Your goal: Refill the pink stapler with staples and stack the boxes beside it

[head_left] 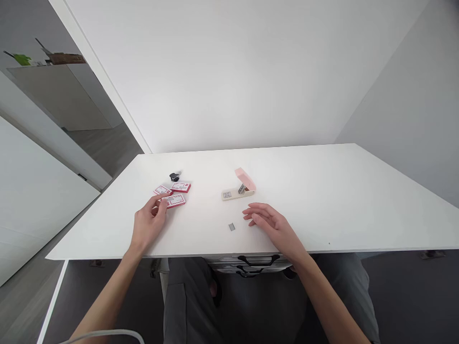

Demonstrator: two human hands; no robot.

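My left hand (pixel 149 224) is at the left of the desk, its thumb and fingers closed on the near end of a small red-and-white staple box (pixel 176 200). Two similar boxes lie just behind it, one at the left (pixel 162 190) and another at the right (pixel 181 187). My right hand (pixel 269 223) rests over the desk with its fingers apart and nothing in them. A short grey strip of staples (pixel 232 227) lies to its left. Behind that hand, a pink and cream stapler (pixel 239 191) lies with its pink top raised.
A small black object (pixel 175 177), perhaps a staple remover, lies behind the boxes. The white desk (pixel 304 186) meets a white wall at the back. Drawers with black handles (pixel 258 261) are under the front edge. A pale cable (pixel 107 332) crosses the lower left.
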